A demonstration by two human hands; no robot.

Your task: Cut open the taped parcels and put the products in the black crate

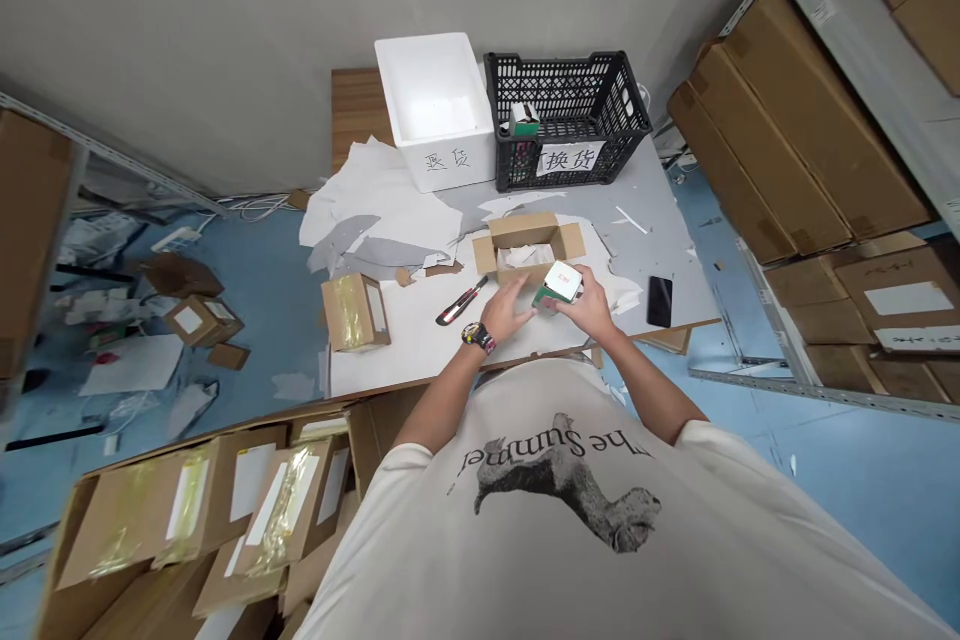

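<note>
Head view, looking down past a cream T-shirt (555,490) printed with a dark animal figure and lettering, to two bare forearms reaching over a white-topped work table (390,345). The right hand (589,308) is closed around a small white-and-green box (562,282), holding it above the table just in front of an open kraft carton (529,245) lined with white paper. The left hand (506,310), with a multicoloured wristwatch (477,337) on its wrist, has its fingers extended and unclenched right beside the small box; whether they touch it cannot be told. Just left of that hand lies a red-and-black utility knife (461,304), and farther left stands a small cardboard box (354,312) with a clear pouch on it. A black smartphone (659,301) lies to the right, near the table edge. Torn white and grey paper (379,210) is heaped beyond the carton. At the far end stand a white foam box (435,110) marked with Chinese characters and a black plastic crate (566,120) with a paper sign, a small box (523,118) inside it. Cardboard cartons (795,130) fill metal shelving on the right, and a blue floor (255,260) with scattered scraps spreads to the left.
</note>
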